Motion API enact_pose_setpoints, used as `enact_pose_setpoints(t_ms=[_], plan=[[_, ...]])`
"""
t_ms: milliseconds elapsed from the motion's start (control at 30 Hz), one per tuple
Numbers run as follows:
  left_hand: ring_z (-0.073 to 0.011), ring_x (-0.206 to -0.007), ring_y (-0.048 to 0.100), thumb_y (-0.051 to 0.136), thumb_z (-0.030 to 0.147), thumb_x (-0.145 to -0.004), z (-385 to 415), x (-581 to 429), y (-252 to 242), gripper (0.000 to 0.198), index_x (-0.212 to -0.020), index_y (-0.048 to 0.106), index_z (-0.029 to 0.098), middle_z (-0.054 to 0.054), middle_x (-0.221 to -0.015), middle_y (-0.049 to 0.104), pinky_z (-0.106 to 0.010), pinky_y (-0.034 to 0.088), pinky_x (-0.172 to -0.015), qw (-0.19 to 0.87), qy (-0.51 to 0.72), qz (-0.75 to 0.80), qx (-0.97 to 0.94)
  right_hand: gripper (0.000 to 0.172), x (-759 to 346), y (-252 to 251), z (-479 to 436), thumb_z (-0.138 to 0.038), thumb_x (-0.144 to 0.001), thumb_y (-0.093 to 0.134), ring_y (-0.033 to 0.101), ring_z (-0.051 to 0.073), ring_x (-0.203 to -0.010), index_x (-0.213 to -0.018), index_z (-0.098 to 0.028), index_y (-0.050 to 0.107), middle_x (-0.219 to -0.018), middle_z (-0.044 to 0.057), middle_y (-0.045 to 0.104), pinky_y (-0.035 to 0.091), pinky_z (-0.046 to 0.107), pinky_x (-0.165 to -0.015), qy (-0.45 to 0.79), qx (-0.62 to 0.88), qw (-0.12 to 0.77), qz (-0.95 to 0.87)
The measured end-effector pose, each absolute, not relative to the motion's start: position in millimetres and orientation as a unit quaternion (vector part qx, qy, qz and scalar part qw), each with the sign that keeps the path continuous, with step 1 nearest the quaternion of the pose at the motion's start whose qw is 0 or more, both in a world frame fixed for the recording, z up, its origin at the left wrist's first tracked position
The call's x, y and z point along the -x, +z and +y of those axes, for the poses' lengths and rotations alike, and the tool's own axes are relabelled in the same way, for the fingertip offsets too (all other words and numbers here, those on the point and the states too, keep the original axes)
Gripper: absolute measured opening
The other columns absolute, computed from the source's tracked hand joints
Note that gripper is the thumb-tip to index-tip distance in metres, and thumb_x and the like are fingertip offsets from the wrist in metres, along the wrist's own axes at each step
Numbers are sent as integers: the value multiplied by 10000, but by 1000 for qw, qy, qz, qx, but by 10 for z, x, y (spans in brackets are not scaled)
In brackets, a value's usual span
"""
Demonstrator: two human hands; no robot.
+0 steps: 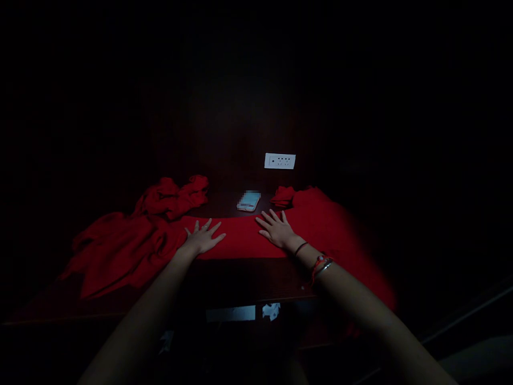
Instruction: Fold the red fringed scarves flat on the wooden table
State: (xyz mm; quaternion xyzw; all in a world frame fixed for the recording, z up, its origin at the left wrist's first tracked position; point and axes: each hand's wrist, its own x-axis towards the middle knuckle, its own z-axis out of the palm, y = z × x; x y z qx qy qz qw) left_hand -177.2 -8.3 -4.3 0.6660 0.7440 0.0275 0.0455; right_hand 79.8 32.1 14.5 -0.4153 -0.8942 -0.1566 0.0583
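Forearms (360, 299), hands (278, 233) on red cloth (241, 238), long axis sideways

No text, brand or number is reading legibly anywhere. Phone (249, 201) is lying on the dark tabletop (221, 205), its pale screen breaking up into blocky squares and giving no letters. White socket panel (280, 161) is showing slots and a small round hole, no legible marking. Lower down, a pale strip (231, 314) and a pale scrap (271, 310) are showing too dimly for reading.
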Motion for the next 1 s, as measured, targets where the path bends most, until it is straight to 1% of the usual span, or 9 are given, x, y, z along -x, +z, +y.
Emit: enact_pose_setpoints(t_ms=[167, 267, 333, 467, 567, 633, 733, 833, 1000], plan=[[-395, -1175, 53, 190, 674, -678, -57, 1774, -44, 650, -1253, 167, 372, 11, -1349, 78, -672, 27, -807, 46, 25, 745, -665, 501, -1720, 201, 505, -474, -815, 164, 76, 248, -1216, -1274, -274, 192, -1345, 24, 170, 43, 550, -915, -179, 536, 63, -823], [-400, -1173, 54, 195, 671, -679, -45, 1784, -53, 648, -1253, 162, 371, 15, -1348, 86, -685, 51, -792, 53, 30, 746, -663, 507, -2190, 273, 545, -468, -816, 149, 64, 258, -1217, -1286, -278, 132, -1358, 9, 106, 111, 555, -906, -152, 603, 94, -778], [-400, -1174, 53, 191, 671, -680, -42, 1798, -63, 647, -1254, 153, 373, 20, -1349, 80, -685, 73, -792, 59, 33, 745, -664, 515, -2429, 294, 567, -436, -826, 133, 69, 246, -1218, -1297, -228, 111, -1358, 41, 98, 160, 498, -926, -112, 643, 107, -750], [-392, -1178, 49, 188, 673, -680, -41, 1810, -72, 648, -1255, 143, 378, 22, -1350, 56, -681, 78, -796, 63, 33, 744, -664, 538, -2693, 319, 620, -385, -838, 121, 116, 197, -1216, -1289, -94, 163, -1341, 134, 134, 175, 335, -968, -54, 692, 115, -711], [-394, -1176, 58, 191, 673, -678, -45, 1786, -66, 652, -1255, 160, 371, 17, -1349, 75, -679, 62, -800, 56, 34, 746, -663, 574, -2601, 394, 644, -421, -830, 121, 167, 209, -1205, -1261, -61, 241, -1325, 165, 168, 198, 309, -960, -57, 695, 131, -704], [-390, -1176, 72, 197, 666, -681, -50, 1761, -62, 650, -1254, 183, 360, 5, -1347, 98, -671, 33, -810, 41, 31, 746, -664, 575, -2428, 459, 641, -437, -826, 118, 160, 209, -1207, -1253, -81, 263, -1324, 152, 178, 194, 322, -959, -97, 657, 145, -733], [-383, -1178, 85, 191, 659, -688, -66, 1741, -61, 648, -1253, 216, 342, -15, -1345, 113, -668, 0, -808, 14, 29, 744, -667, 549, -2224, 505, 628, -473, -816, 122, 136, 225, -1209, -1266, -183, 240, -1336, 88, 178, 147, 422, -955, -148, 604, 144, -769], [-390, -1178, 72, 177, 672, -681, -75, 1760, -58, 677, -1262, 204, 325, -25, -1346, 104, -676, 38, -800, 15, 27, 748, -663, 549, -2290, 426, 641, -505, -801, 139, 142, 269, -1200, -1269, -230, 221, -1332, 75, 196, 123, 524, -914, -134, 644, 123, -743], [-385, -1181, 36, 195, 710, -643, -41, 1854, -22, 745, -1274, 157, 315, -22, -1349, 53, -665, 115, -806, 56, 20, 760, -647, 563, -2650, 217, 611, -431, -823, 147, 189, 227, -1194, -1272, -99, 218, -1305, 150, 233, 191, 356, -946, -104, 689, 139, -703]])
